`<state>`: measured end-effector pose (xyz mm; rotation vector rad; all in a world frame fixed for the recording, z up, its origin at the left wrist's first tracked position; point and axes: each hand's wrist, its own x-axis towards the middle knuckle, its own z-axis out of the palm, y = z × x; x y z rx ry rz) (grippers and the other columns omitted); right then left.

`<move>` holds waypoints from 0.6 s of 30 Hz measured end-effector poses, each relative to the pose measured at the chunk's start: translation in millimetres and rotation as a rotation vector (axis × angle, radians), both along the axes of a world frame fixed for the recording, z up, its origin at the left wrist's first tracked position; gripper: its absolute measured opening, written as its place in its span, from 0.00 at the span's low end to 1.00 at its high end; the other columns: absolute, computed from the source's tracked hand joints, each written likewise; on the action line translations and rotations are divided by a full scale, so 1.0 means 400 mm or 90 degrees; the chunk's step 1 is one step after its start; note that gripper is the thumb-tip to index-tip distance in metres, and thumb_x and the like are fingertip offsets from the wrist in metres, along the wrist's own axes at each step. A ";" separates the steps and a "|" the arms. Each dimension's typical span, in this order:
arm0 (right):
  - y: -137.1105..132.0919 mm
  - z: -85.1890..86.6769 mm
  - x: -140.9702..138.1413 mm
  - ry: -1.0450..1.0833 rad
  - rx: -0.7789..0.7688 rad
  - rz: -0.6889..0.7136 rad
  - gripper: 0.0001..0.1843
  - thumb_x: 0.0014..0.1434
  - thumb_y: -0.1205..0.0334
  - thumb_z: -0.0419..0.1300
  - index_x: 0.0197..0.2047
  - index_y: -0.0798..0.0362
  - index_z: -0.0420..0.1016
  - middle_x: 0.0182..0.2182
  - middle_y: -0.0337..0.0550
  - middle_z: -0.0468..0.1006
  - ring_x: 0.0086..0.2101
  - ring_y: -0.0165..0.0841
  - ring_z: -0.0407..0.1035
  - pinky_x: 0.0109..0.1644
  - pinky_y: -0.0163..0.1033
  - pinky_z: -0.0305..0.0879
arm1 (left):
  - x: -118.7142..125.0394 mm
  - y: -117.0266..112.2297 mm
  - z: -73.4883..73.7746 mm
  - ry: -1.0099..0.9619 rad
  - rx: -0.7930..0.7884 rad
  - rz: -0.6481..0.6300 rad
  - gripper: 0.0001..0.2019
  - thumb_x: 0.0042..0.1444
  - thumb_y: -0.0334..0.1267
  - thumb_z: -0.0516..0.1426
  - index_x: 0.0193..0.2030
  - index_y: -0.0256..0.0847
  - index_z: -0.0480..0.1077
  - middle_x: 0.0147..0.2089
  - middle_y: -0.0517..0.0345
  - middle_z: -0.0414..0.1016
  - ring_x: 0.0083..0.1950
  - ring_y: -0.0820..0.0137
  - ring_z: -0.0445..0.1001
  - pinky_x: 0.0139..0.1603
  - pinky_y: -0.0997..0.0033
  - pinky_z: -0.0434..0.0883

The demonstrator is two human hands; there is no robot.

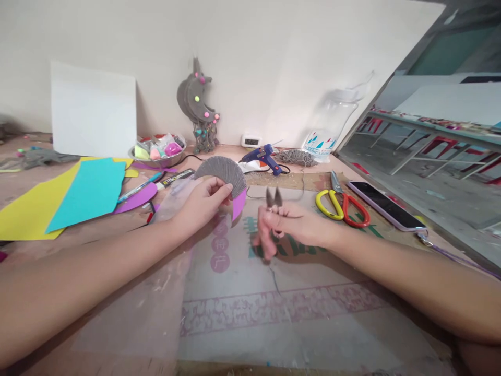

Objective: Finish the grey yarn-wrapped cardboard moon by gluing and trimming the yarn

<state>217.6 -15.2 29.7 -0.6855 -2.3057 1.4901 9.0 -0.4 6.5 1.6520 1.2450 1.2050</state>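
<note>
My left hand (pixel 209 198) is pinching a purple foam crescent (pixel 239 204) by its inner edge. Grey yarn (pixel 221 169) is wrapped closely over most of the crescent, and its lower tip stays bare purple. To the right, my right hand (pixel 279 224) is closed around small snips (pixel 274 197) whose two pointed metal blades stick up, slightly apart. Motion blurs this hand, and its palm hides the snips' handles. Below it a short strand of dark yarn (pixel 276 282) lies on the plastic-covered work surface (pixel 235 344). The hands are apart, with the blades right of the crescent.
Scissors (pixel 340 203) with yellow and red handles and a phone (pixel 385 204) lie at right. Behind are a blue glue gun (pixel 264 156), a yarn bundle (pixel 297 156), a bowl (pixel 158 151) and a grey moon ornament (pixel 198 104). Coloured foam sheets (pixel 88 193) lie left.
</note>
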 end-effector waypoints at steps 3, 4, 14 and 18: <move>0.006 -0.008 -0.001 0.045 0.132 -0.256 0.20 0.62 0.49 0.48 0.30 0.55 0.67 0.18 0.34 0.62 0.22 0.26 0.58 0.29 0.33 0.55 | 0.005 -0.013 0.016 0.038 -0.001 0.000 0.12 0.56 0.43 0.52 0.25 0.40 0.64 0.25 0.62 0.70 0.28 0.74 0.69 0.29 0.74 0.65; 0.012 -0.015 -0.001 0.042 0.175 -0.322 0.18 0.61 0.49 0.50 0.31 0.55 0.68 0.19 0.33 0.61 0.23 0.26 0.57 0.29 0.33 0.54 | 0.006 -0.018 0.022 0.053 -0.001 0.002 0.12 0.56 0.41 0.53 0.24 0.40 0.64 0.24 0.62 0.70 0.28 0.74 0.69 0.29 0.74 0.65; 0.024 -0.041 -0.026 0.012 0.053 -0.327 0.16 0.55 0.49 0.56 0.27 0.54 0.68 0.22 0.34 0.60 0.24 0.25 0.53 0.29 0.33 0.51 | 0.008 -0.030 0.019 0.110 0.023 -0.076 0.13 0.57 0.46 0.51 0.27 0.41 0.66 0.27 0.61 0.70 0.28 0.73 0.67 0.29 0.73 0.64; 0.022 -0.046 -0.025 0.003 0.084 -0.348 0.18 0.56 0.48 0.55 0.24 0.54 0.65 0.21 0.33 0.55 0.23 0.25 0.49 0.27 0.33 0.47 | 0.007 -0.027 0.020 0.150 0.064 -0.134 0.17 0.59 0.46 0.48 0.25 0.40 0.67 0.28 0.59 0.68 0.32 0.71 0.68 0.33 0.72 0.65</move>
